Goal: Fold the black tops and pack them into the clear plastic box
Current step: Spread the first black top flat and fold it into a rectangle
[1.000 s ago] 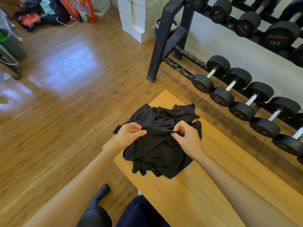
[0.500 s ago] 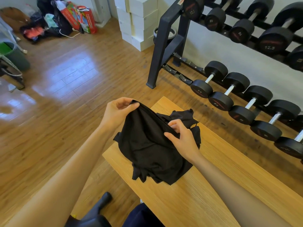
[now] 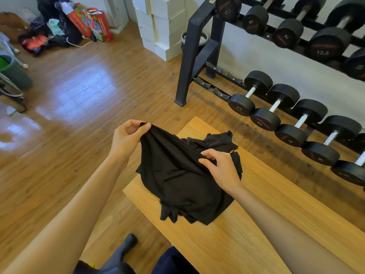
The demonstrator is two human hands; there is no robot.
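left hand [image 3: 126, 138] fingers pinching black top [image 3: 177, 175] edge, right hand [image 3: 221, 169] fingers curled gripping its fabric

Readable markings from where I stand, all on the upper tier of the dumbbell rack [image 3: 194, 56] to my far right:
- dumbbell [image 3: 227, 6], far end: "12.5"
- dumbbell [image 3: 254, 19], next right: "10"
- dumbbell [image 3: 287, 32]: "10"
- dumbbell [image 3: 327, 44]: "12.5"

Lower-tier dumbbell markings and print on the red bags [image 3: 88, 22] far left: too blurred to read.
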